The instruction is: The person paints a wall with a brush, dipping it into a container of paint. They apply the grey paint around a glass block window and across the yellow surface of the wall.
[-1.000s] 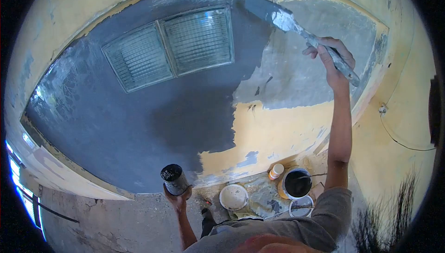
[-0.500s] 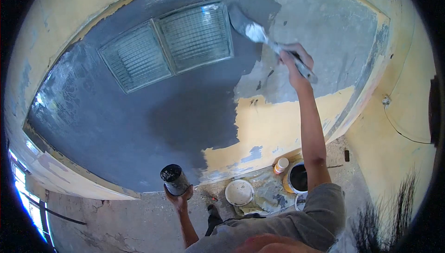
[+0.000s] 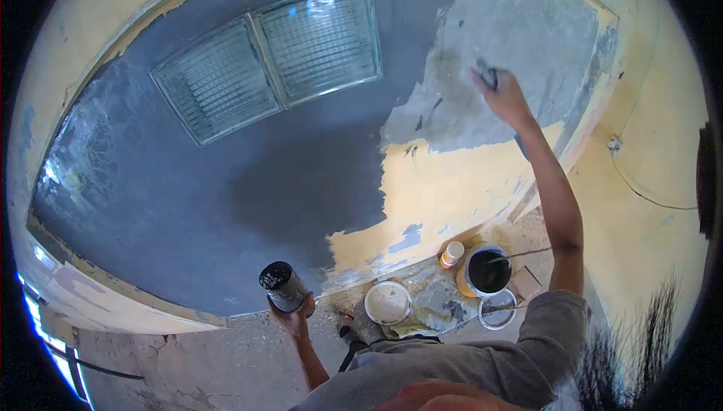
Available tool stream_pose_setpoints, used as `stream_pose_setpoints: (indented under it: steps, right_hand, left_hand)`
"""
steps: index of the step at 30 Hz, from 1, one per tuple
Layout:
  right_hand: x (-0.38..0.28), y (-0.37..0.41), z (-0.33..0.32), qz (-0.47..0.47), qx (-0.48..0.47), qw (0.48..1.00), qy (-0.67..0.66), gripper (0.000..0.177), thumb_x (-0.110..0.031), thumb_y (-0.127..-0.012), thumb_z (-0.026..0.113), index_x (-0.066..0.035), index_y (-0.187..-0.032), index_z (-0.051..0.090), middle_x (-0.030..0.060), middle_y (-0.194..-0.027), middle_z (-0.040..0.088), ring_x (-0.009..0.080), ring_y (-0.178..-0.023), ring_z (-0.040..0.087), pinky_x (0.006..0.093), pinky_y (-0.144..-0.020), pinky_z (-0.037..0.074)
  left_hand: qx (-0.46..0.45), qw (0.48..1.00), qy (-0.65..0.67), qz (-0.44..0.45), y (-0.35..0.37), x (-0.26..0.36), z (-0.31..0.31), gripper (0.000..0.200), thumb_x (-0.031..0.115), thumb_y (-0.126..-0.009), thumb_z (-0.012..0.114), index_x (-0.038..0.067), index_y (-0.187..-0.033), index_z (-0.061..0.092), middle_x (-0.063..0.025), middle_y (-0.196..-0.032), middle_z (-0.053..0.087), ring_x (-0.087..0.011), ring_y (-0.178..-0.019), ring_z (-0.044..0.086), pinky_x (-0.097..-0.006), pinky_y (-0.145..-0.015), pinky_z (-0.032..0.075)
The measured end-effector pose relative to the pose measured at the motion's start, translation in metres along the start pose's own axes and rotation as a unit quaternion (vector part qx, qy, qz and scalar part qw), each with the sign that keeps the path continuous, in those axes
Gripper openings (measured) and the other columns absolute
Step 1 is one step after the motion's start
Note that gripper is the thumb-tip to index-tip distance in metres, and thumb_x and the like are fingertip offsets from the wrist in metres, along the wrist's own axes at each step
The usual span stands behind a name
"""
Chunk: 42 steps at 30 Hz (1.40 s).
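Note:
My left hand [image 3: 292, 319] is wrapped round a paint-smeared container [image 3: 286, 290] with dark grey paint inside, held low in front of the wall. Out at the upper right, my right hand [image 3: 503, 100] is closed on a paintbrush [image 3: 488, 76], slightly blurred. Only a short piece of the brush shows above the fingers; most of it is hidden by the hand and forearm. Behind that hand is a lighter grey patch [image 3: 520, 27] of wall. Wet-looking dark grey paint [image 3: 301, 170] covers the wall's left and middle, around a two-pane glass block window [image 3: 316, 45].
Below the wall stand a bucket of dark paint [image 3: 488, 269], a white-capped bottle [image 3: 452, 254] and a white lid [image 3: 388, 303], by a stained sheet [image 3: 433, 305]. Another round lid [image 3: 497, 309] lies nearby. A thin cable [image 3: 640, 194] hangs on the right wall.
My right hand has drawn the paintbrush away from the window's right edge, and the brush has turned so its head no longer shows on the wall. The left hand holds its container almost still.

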State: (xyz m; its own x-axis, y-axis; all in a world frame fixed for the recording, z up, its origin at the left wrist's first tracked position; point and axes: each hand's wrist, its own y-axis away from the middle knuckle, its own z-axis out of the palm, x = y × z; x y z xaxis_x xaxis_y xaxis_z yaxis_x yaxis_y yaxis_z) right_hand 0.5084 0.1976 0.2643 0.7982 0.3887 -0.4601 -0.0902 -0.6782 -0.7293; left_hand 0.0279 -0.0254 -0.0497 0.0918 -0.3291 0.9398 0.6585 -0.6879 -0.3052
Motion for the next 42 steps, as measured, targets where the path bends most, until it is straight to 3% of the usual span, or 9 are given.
stream_pose_setpoints:
  steps: [1, 3, 8, 10, 23, 29, 35, 38, 42]
  right_hand:
    - [-0.038, -0.008, -0.020, 0.062, -0.015, 0.998, 0.027, 0.045, -0.041, -0.079, 0.073, 0.001, -0.071, 0.059, 0.0110, -0.058, 0.055, 0.0162, -0.056, 0.053, 0.0347, -0.056, 0.043]
    - [-0.081, -0.020, -0.024, -0.003, 0.091, 0.995, -0.028, 0.048, -0.036, -0.075, 0.078, 0.000, -0.057, 0.051, -0.0012, -0.051, 0.041, 0.0086, -0.054, 0.033, 0.0273, -0.050, 0.034]
    - [-0.131, -0.078, 0.014, -0.095, 0.178, 0.974, -0.102, 0.054, -0.044, -0.063, 0.084, 0.003, -0.082, 0.065, 0.0058, -0.071, 0.065, 0.0138, -0.064, 0.057, 0.0286, -0.065, 0.048]
    - [-0.133, -0.097, 0.026, -0.068, 0.145, 0.987, -0.004, 0.066, -0.050, -0.058, 0.084, 0.002, -0.095, 0.066, 0.0103, -0.089, 0.069, 0.0208, -0.080, 0.065, 0.0309, -0.076, 0.051]
    - [-0.137, -0.129, 0.057, -0.027, 0.177, 0.984, -0.004, 0.077, -0.060, -0.050, 0.083, -0.001, -0.097, 0.067, 0.0117, -0.091, 0.069, 0.0263, -0.086, 0.066, 0.0339, -0.080, 0.051]
    - [-0.162, -0.123, 0.045, 0.050, 0.162, 0.986, 0.002, 0.076, -0.059, -0.052, 0.082, 0.002, -0.095, 0.067, 0.0143, -0.089, 0.069, 0.0245, -0.083, 0.067, 0.0341, -0.078, 0.052]
    - [-0.123, -0.133, 0.047, 0.007, 0.271, 0.956, -0.110, 0.082, -0.058, -0.052, 0.083, 0.011, -0.091, 0.065, 0.0125, -0.074, 0.066, 0.0193, -0.071, 0.064, 0.0325, -0.069, 0.051]
    - [-0.091, -0.127, 0.028, 0.101, 0.294, 0.937, -0.163, 0.071, -0.058, -0.054, 0.083, 0.005, -0.083, 0.066, 0.0055, -0.065, 0.059, 0.0139, -0.057, 0.054, 0.0300, -0.056, 0.047]
    - [-0.035, -0.131, 0.015, 0.267, 0.201, 0.921, -0.201, 0.064, -0.062, -0.054, 0.080, -0.005, -0.073, 0.061, -0.0018, -0.059, 0.045, 0.0110, -0.046, 0.037, 0.0271, -0.044, 0.033]
  left_hand:
    - [-0.001, 1.000, 0.019, -0.024, -0.001, -0.002, 0.000, 0.079, 0.017, -0.046, 0.087, 0.003, -0.116, 0.052, -0.0073, -0.099, 0.060, -0.0209, -0.087, 0.058, -0.0347, -0.079, 0.048]
    - [-0.035, 0.998, -0.014, -0.041, -0.012, -0.007, -0.003, 0.079, 0.017, -0.046, 0.086, 0.003, -0.116, 0.051, -0.0076, -0.099, 0.060, -0.0212, -0.087, 0.058, -0.0347, -0.079, 0.048]
    - [-0.092, 0.993, -0.055, -0.043, -0.046, 0.011, 0.008, 0.080, 0.016, -0.046, 0.087, 0.003, -0.116, 0.051, -0.0083, -0.099, 0.060, -0.0220, -0.088, 0.058, -0.0354, -0.080, 0.048]
    - [-0.084, 0.996, -0.028, 0.021, -0.059, -0.014, 0.000, 0.081, 0.015, -0.047, 0.087, 0.002, -0.118, 0.051, -0.0090, -0.101, 0.059, -0.0224, -0.090, 0.057, -0.0359, -0.081, 0.047]
    - [0.006, 0.993, -0.111, -0.031, -0.074, -0.058, -0.067, 0.094, 0.014, -0.043, 0.088, 0.000, -0.126, 0.045, -0.0109, -0.112, 0.055, -0.0242, -0.097, 0.054, -0.0379, -0.087, 0.045]
    - [0.062, 0.994, -0.084, -0.018, -0.074, -0.059, -0.076, 0.092, 0.012, -0.043, 0.087, 0.000, -0.124, 0.046, -0.0109, -0.110, 0.056, -0.0246, -0.097, 0.055, -0.0379, -0.088, 0.046]
    - [0.042, 0.994, -0.098, -0.018, -0.070, -0.048, -0.074, 0.095, 0.013, -0.042, 0.087, 0.000, -0.127, 0.045, -0.0122, -0.113, 0.055, -0.0270, -0.098, 0.055, -0.0408, -0.090, 0.045]
    - [0.064, 0.997, -0.049, 0.006, -0.069, -0.067, -0.076, 0.099, 0.013, -0.042, 0.087, -0.001, -0.129, 0.043, -0.0137, -0.115, 0.054, -0.0279, -0.101, 0.054, -0.0408, -0.091, 0.045]
    - [0.038, 0.995, -0.087, -0.017, -0.066, -0.055, -0.076, 0.101, 0.012, -0.042, 0.086, -0.002, -0.131, 0.040, -0.0151, -0.118, 0.053, -0.0290, -0.105, 0.053, -0.0413, -0.094, 0.044]
